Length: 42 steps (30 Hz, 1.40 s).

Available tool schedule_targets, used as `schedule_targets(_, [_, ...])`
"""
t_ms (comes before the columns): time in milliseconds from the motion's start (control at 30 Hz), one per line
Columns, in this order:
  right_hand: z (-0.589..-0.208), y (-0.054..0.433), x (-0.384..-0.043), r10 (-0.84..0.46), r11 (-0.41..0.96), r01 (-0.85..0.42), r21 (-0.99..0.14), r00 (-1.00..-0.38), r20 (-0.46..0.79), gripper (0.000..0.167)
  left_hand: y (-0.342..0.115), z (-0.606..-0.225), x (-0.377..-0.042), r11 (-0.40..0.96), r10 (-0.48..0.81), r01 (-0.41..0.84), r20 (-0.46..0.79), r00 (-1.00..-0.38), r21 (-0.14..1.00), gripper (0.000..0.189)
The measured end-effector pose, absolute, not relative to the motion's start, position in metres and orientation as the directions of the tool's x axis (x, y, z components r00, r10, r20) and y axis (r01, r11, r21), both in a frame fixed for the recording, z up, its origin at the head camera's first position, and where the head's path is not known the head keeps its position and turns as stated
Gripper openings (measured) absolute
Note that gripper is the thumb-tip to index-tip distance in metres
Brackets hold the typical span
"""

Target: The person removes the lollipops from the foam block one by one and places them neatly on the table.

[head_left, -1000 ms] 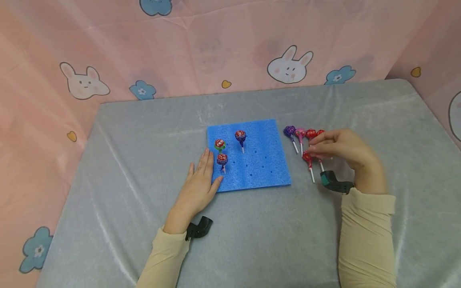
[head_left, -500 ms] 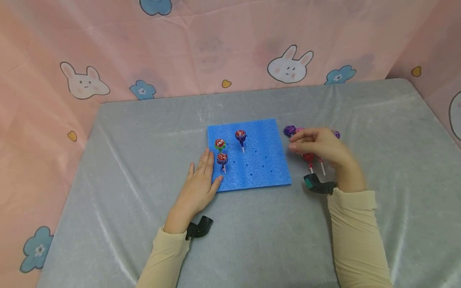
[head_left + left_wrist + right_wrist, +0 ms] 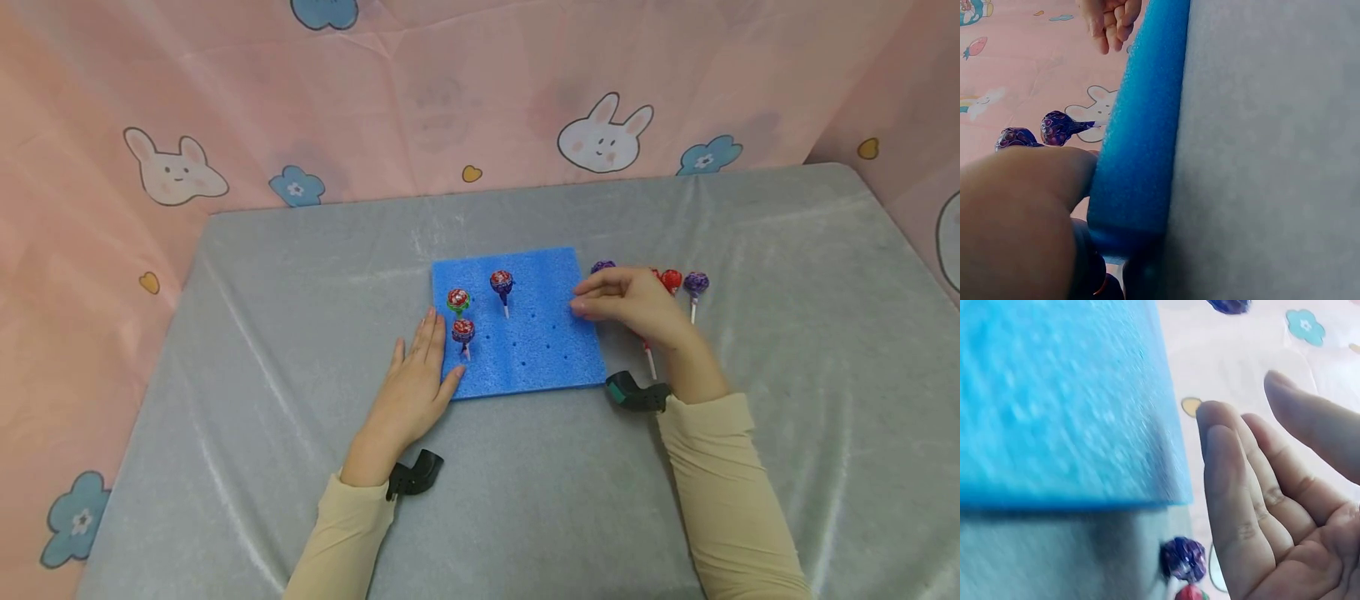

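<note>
My left hand (image 3: 408, 392) lies flat along the left edge of a blue foam board (image 3: 540, 275), its fingers straight and touching it. Three lollipops stand in the board: one with a green and red wrapper (image 3: 457, 301), a purple and red one (image 3: 462, 332) close by, and another purple and red lollipop (image 3: 501, 282) further back. My right hand (image 3: 637, 304) hovers by the board's right edge. In the right wrist view nothing sits between its fingers (image 3: 1225, 462) and thumb (image 3: 1310, 419). Beneath and behind it lie loose lollipops, partly hidden: a purple one (image 3: 603, 267) and a red one (image 3: 671, 281).
Another purple lollipop (image 3: 696, 283) lies at the right of the loose group. Small holes dot the foam board. Grey cloth (image 3: 525, 500) covers the table, and a pink curtain (image 3: 480, 92) with rabbits and flowers hangs behind it.
My right hand has moved left from above the loose lollipops to the board's right edge, uncovering the rightmost lollipops. My left hand and the three standing lollipops have stayed put.
</note>
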State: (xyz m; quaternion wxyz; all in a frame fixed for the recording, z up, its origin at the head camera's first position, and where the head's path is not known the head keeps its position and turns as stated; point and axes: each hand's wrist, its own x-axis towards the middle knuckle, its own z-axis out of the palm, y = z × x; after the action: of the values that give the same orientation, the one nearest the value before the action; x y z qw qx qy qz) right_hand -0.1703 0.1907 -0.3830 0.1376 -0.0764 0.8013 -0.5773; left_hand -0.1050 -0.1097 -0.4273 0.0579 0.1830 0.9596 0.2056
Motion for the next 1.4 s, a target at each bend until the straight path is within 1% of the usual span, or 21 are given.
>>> schedule_targets(133, [-0.386, 0.184, -0.171, -0.265, 0.306, 0.027, -0.952, -0.958, -0.112, 0.030, -0.110, -0.427, -0.105, 0.846, 0.375, 0.327, -0.036, -0.926, 0.421, 0.068])
schedule_targets(333, [-0.391, 0.177, -0.172, -0.248, 0.332, -0.005, -0.943, -0.965, -0.082, 0.029, -0.110, -0.427, -0.106, 0.848, 0.376, 0.326, -0.041, -0.926, 0.417, 0.069])
schedule_targets(967, [-0.399, 0.158, -0.172, -0.226, 0.317, 0.036, -0.948, -0.968, -0.113, 0.027, -0.110, -0.426, -0.106, 0.847, 0.379, 0.328, -0.041, -0.925, 0.417, 0.068])
schedule_targets(1200, [-0.401, 0.152, -0.170, -0.225, 0.222, 0.054, -0.973, -0.969, -0.106, 0.027, -0.109, -0.425, -0.106, 0.847, 0.377, 0.323, -0.050, -0.925, 0.421, 0.068])
schedule_targets(1400, [-0.403, 0.149, -0.170, -0.224, 0.184, 0.050, -0.982, -0.970, -0.091, 0.025, -0.109, -0.425, -0.106, 0.849, 0.377, 0.322, -0.054, -0.925, 0.419, 0.068])
